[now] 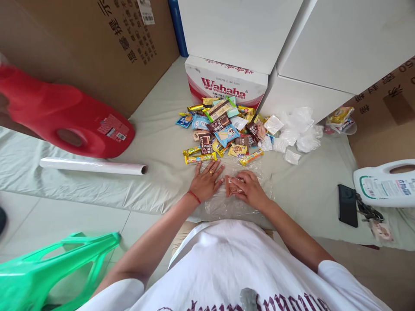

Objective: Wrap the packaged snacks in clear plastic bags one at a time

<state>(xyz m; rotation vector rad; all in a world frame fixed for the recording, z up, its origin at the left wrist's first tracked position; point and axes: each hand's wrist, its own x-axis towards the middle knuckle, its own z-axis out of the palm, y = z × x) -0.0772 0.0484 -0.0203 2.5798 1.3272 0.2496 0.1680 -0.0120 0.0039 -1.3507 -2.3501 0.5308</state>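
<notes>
My left hand (206, 180) lies flat with fingers spread, just in front of the snack pile, over a clear plastic bag (220, 207) spread on the cloth. To its right, my right hand (249, 188) has its fingers closed over a small brown snack packet (231, 186), which rests on the clear plastic. Beyond both hands is a heap of wrapped snacks: a yellow stick packet (200, 158) near my left fingertips, a blue packet (227, 135), a brown cocoa packet (205, 143) and several others. White crumpled plastic packets (295, 129) adjoin the heap on the right.
A Wahaha carton (227, 80) stands behind the heap, below white cabinets (236, 30). At left are a red jug (81, 116), a white roll (94, 166) and a green stool (58, 263). A phone (347, 205), keys (368, 209) and a white bottle (385, 185) lie right.
</notes>
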